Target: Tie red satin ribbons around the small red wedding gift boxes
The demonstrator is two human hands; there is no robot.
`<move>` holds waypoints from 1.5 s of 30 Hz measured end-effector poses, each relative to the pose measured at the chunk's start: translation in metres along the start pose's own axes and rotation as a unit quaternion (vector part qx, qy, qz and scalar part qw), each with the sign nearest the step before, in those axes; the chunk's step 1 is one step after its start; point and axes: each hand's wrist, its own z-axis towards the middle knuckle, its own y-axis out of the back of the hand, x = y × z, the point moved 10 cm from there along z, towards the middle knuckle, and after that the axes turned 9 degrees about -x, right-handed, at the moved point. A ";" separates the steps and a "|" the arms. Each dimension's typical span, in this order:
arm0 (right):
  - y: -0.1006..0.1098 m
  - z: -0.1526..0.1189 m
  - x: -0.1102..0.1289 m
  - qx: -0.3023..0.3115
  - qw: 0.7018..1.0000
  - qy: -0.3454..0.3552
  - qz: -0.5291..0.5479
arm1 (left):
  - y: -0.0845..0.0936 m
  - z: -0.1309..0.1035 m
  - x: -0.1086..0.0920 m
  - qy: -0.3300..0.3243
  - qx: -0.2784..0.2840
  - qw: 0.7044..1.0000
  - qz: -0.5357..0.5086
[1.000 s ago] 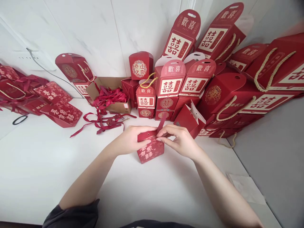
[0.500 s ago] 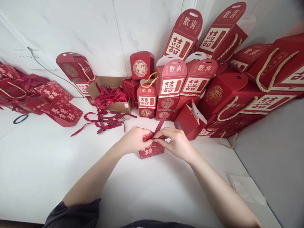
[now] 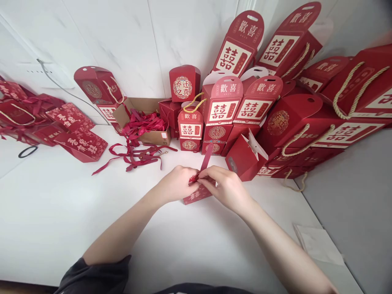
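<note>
Since the earlier frame both hands have closed in over the small red printed paper box (image 3: 196, 195), hiding most of it. Left hand (image 3: 177, 183) and right hand (image 3: 225, 187) pinch its red ribbon (image 3: 206, 158) on the white surface (image 3: 61, 212).

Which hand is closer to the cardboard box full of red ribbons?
Left. The left hand lies below and slightly right of the cardboard box; the right hand is farther right. Both hold the small red box.
</note>
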 end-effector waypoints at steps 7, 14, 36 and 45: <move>0.016 0.004 0.002 -0.077 0.991 0.033 -0.103 | 0.001 0.000 0.003 0.014 -0.007 1.000 0.004; 0.007 0.005 0.008 -0.008 0.997 0.073 -0.013 | -0.001 0.002 -0.002 -0.009 -0.003 1.000 -0.002; 0.030 0.000 0.024 -0.005 0.996 0.090 -0.009 | 0.000 0.002 0.004 -0.009 0.006 0.999 -0.053; -0.001 -0.014 0.003 0.205 0.947 -0.169 0.182 | 0.002 0.001 0.000 -0.015 0.015 0.997 -0.072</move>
